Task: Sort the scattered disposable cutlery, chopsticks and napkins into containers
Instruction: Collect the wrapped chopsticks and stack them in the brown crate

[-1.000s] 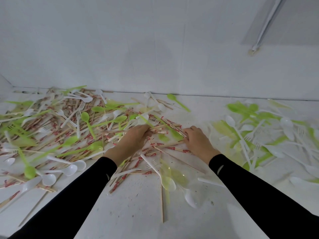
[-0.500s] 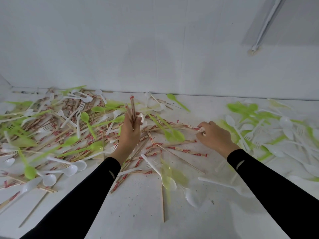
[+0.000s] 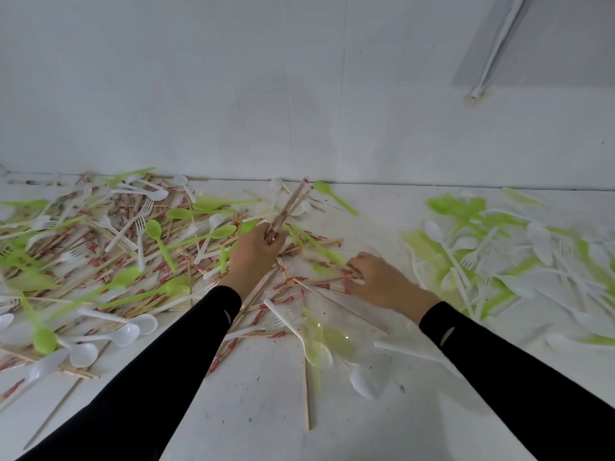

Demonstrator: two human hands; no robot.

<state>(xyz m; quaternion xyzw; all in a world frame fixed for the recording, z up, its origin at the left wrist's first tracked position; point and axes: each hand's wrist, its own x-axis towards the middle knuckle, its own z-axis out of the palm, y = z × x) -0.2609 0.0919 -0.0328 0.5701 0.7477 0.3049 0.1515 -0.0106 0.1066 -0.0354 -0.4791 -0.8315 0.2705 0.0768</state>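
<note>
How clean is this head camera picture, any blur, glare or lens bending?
Head view: the light is soft and even, and shadows are faint. Head view: the chopstick bundle in the left hand is motion-blurred, and the cutlery pile at right is smeared. Head view: tiny glints sit on the clear plastic near centre, and the wide lens bows the far edge of the table.

No legible text, red print on chopstick wrappers (image 3: 322, 286) (too blurred to read)
</note>
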